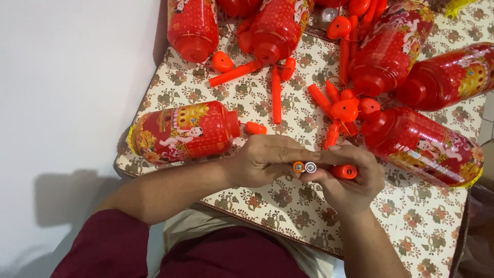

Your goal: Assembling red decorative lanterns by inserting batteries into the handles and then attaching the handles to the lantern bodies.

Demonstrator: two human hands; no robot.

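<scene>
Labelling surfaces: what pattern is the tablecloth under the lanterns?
Cream tablecloth with a repeating floral print in brown and red; head view shows it best.

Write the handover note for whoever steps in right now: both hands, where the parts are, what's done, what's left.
Left hand: pinches two small batteries side by side, ends toward the camera.
Right hand: grips an orange tube, its open end facing the batteries.
Parts: red lanterns lie on the floral tablecloth with loose orange sticks and heart-shaped caps between them.
Done: batteries and tube are in hand.
Left: batteries are not yet in the tube; sticks and caps lie apart from the lanterns.
</scene>
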